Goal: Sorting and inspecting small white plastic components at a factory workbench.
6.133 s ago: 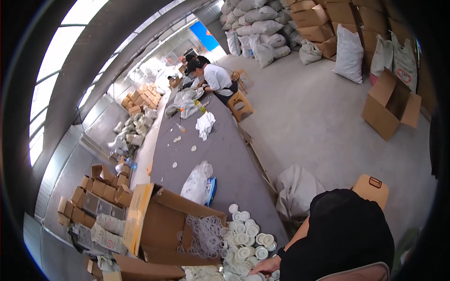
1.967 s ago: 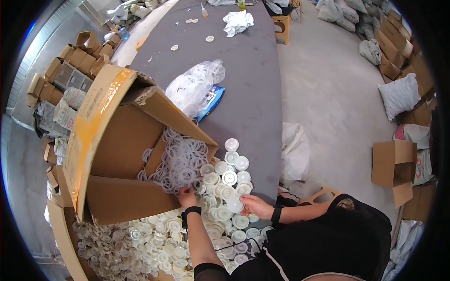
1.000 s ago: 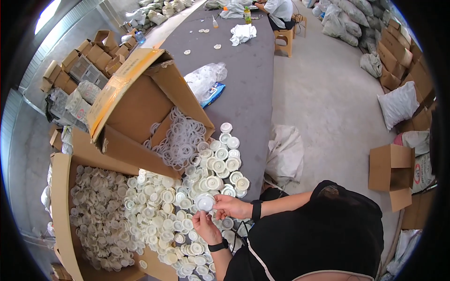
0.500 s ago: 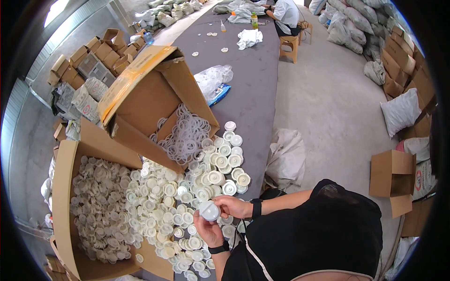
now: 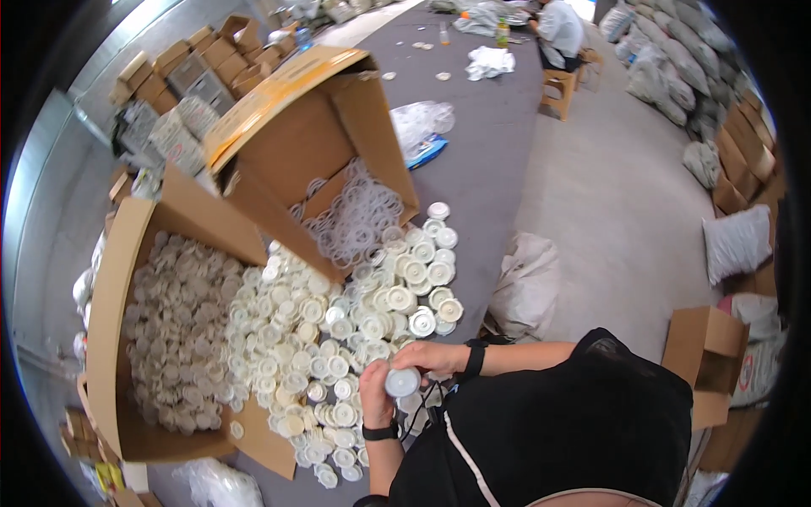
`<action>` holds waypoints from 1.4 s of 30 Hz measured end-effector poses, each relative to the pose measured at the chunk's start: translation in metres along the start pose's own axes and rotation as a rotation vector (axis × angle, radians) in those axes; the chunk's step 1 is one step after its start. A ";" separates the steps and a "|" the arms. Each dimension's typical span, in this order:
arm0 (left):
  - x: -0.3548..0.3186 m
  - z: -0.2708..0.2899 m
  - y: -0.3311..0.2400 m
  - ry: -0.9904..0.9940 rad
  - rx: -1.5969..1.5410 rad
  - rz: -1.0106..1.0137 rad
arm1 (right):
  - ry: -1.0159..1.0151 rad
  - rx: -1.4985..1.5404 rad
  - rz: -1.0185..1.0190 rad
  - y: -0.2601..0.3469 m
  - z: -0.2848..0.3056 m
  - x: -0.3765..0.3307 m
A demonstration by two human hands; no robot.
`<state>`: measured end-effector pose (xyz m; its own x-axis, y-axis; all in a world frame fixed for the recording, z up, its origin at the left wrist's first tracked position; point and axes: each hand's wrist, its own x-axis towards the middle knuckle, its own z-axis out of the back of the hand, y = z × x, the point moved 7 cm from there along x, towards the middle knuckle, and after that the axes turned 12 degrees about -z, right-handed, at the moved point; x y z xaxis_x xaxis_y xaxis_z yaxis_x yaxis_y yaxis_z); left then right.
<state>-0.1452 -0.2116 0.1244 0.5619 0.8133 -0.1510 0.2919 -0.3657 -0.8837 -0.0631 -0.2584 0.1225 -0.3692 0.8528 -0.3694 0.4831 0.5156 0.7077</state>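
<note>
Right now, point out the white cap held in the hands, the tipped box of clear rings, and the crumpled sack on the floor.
white cap (image 5: pixel 402 382), head view, its round top.
tipped box (image 5: pixel 296 148), head view, inner wall.
crumpled sack (image 5: pixel 528 283), head view, its middle folds.

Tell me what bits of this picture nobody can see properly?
- Head view: the underside of the white cap, covered by the left hand and right hand.
- Table near edge: hidden behind the person's black shirt.
- Far worker: too small, bent by the lens.
</note>
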 end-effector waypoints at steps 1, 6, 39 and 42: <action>0.003 0.006 0.005 0.030 0.058 -0.026 | -0.060 -0.013 -0.040 -0.006 0.005 0.002; 0.007 0.052 0.024 -0.131 0.374 -0.031 | -0.175 -0.045 -0.199 -0.034 0.016 0.019; 0.093 0.017 0.044 0.051 0.127 0.082 | -0.336 0.216 0.064 -0.019 0.111 0.020; 0.117 -0.013 0.050 0.262 0.242 0.203 | -0.373 0.297 0.106 -0.008 0.124 0.007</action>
<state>-0.0549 -0.1411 0.0680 0.7766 0.5813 -0.2430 -0.0182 -0.3648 -0.9309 0.0287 -0.2459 0.0398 -0.0223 0.8456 -0.5334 0.7281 0.3793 0.5710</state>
